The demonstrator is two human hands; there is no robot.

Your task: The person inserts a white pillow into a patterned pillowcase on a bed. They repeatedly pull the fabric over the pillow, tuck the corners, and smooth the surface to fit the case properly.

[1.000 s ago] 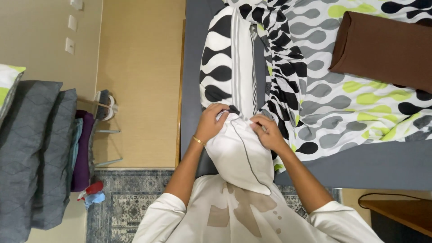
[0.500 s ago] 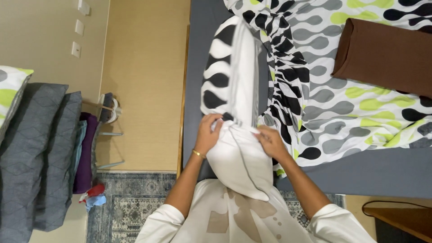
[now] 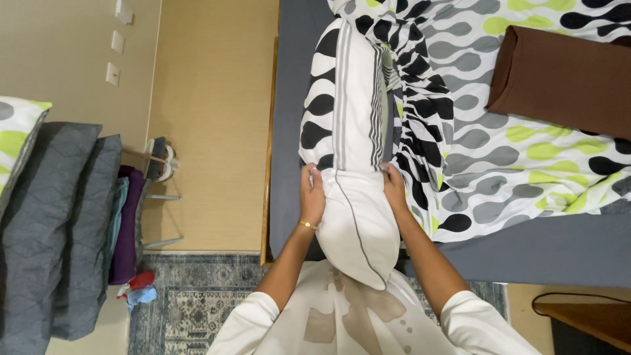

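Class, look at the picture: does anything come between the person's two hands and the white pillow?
Nothing visible does. The left hand and right hand already press on either side of the white pillow, right at the mouth of the patterned pillowcase.

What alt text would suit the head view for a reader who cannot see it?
Two hands, left hand and right hand, grip the open end of a black-and-white patterned pillowcase around a white pillow at the edge of a bed. A brown pillow lies on the patterned sheet.
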